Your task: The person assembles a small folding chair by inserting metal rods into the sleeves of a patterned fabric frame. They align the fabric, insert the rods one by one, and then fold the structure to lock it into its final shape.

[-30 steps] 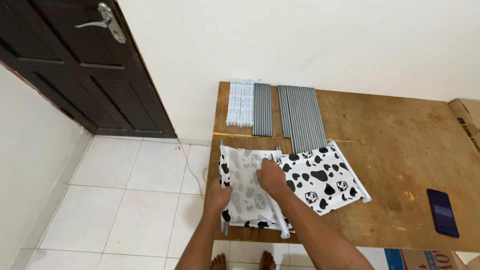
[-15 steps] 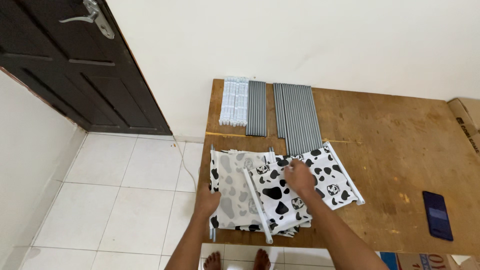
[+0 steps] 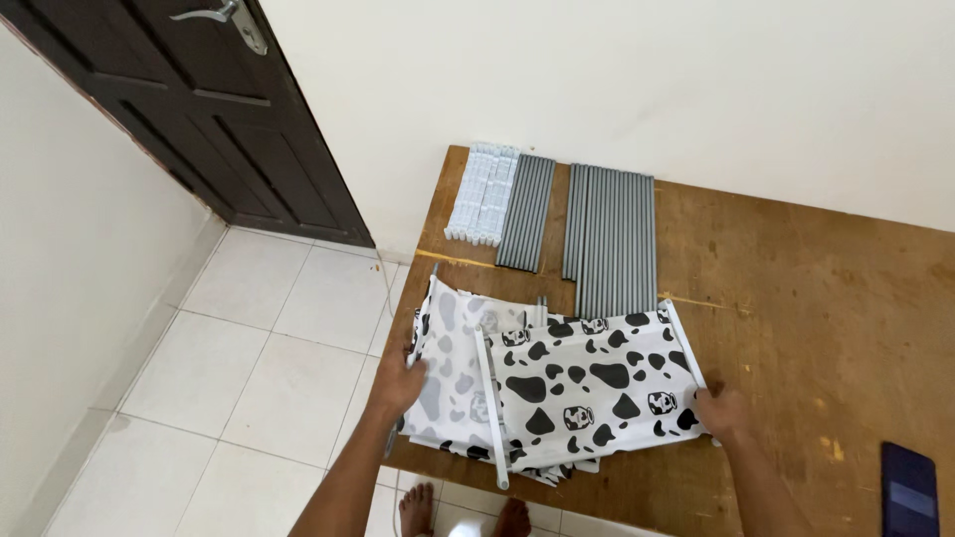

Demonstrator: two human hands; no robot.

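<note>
A white cloth with black cow spots (image 3: 567, 383) lies spread near the front edge of a brown wooden table (image 3: 796, 288). White rods run through its seams. My left hand (image 3: 398, 383) presses flat on the cloth's left edge at the table's side. My right hand (image 3: 721, 410) grips the cloth's lower right corner by the end of a white rod. Behind the cloth lie two bundles of grey tubes (image 3: 609, 234) and a row of white plastic connectors (image 3: 481, 192).
A dark phone (image 3: 909, 489) rests at the table's front right. A dark wooden door (image 3: 209, 99) stands at the left in the white wall. White floor tiles (image 3: 229, 378) lie left of the table. My bare feet (image 3: 463, 512) show below the table edge.
The cloth has been unfolded to the right. My right hand slid from the middle of the cloth out to its lower right corner. My left hand stayed on the left edge.
</note>
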